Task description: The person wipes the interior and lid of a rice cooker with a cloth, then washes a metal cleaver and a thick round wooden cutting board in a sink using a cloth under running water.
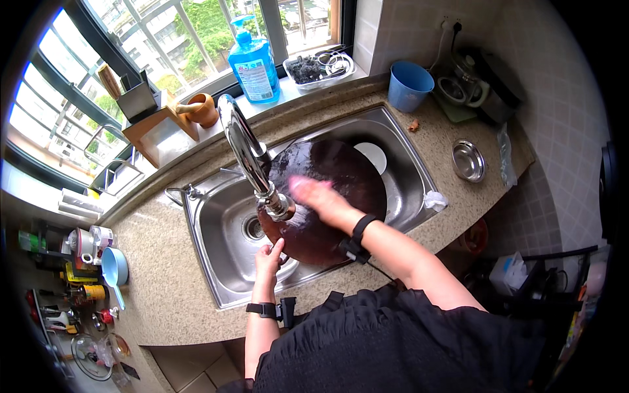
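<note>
A large round dark brown board (339,196), probably a cutting board, lies wet across the double-basin steel sink (216,245). My left hand (268,263) grips its near left edge, thumb on top. Motion blurs my right hand (324,199), which presses a pink cloth (300,185) against the board's upper face. The chrome faucet (245,147) arches over the board's left side, its spout head near my right hand. Part of a white plate (372,156) shows beneath the board in the right basin. Below the board's left edge, a white dish (289,270) is partly hidden by my left hand.
On the sill stand a blue soap bottle (254,69), a scrubber tray (319,69), a wooden mortar (204,112) and a knife block (159,125). Right counter: a blue bucket (410,87), a steel bowl (468,161). Left: a light-blue ladle (114,267) and several bottles.
</note>
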`<state>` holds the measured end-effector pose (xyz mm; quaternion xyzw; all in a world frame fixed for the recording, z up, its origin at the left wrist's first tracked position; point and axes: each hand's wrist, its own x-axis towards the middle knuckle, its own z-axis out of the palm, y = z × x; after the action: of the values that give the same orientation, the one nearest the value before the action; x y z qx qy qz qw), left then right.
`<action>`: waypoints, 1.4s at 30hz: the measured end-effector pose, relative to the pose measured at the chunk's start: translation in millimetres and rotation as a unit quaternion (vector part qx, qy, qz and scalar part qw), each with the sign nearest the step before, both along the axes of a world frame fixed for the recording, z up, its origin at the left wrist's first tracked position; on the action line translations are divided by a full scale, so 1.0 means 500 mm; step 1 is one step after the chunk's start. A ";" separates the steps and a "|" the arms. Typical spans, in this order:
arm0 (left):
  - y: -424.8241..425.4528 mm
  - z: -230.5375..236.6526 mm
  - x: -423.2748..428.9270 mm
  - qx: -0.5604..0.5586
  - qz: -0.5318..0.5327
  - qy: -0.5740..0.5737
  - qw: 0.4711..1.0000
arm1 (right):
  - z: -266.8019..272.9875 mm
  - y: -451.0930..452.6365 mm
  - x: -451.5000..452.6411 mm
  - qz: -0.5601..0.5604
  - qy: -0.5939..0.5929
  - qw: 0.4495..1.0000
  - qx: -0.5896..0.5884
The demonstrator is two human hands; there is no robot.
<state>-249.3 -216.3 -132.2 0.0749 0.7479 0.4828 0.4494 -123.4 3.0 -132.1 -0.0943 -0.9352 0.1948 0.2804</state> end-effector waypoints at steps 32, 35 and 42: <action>0.011 -0.005 0.013 -0.023 0.016 0.074 0.997 | -0.022 0.147 -0.132 0.147 -0.090 0.983 -0.063; 0.008 -0.015 0.008 -0.034 0.020 0.070 0.997 | -0.066 0.248 -0.094 -0.046 -0.112 0.989 -0.090; 0.004 -0.041 0.006 -0.033 0.036 0.071 0.996 | -0.089 0.210 0.067 -0.259 -0.209 0.933 -0.134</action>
<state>-246.4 -214.4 -152.7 0.0668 0.7954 0.4677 0.3797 -90.0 107.8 -176.7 -0.4082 -0.8812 0.2147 0.1036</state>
